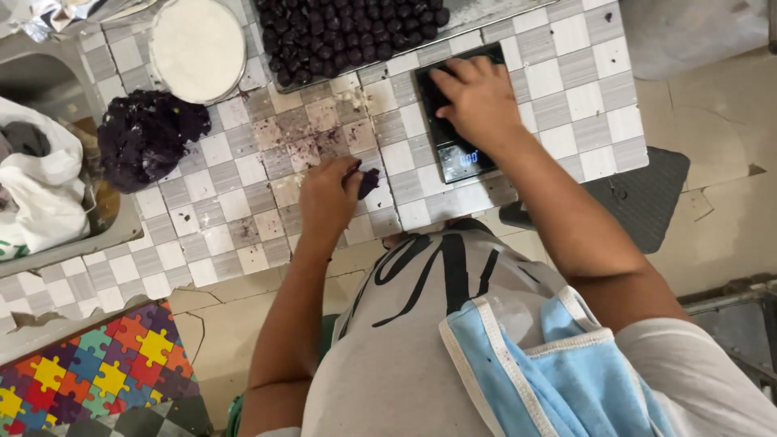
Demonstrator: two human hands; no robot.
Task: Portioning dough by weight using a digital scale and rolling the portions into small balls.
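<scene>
My left hand [326, 197] rests on the checkered tile counter [235, 206] and pinches a small lump of dark purple dough [367, 182]. Palm down on a black digital kitchen scale [450, 121], my right hand [479, 99] covers its platform; whether it grips anything underneath is hidden. The scale's lit display shows at its near edge. A big mound of the same purple dough [146, 137] lies on the counter to the left. At the top, a metal tray [486, 10] holds several dark purple balls [348, 32].
A round bowl of white powder [198, 47] stands beside the tray. A sink with white plastic bags [36, 186] is at far left. A colourful puzzle mat [89, 376] and a dark floor mat [643, 198] lie below the counter's edge.
</scene>
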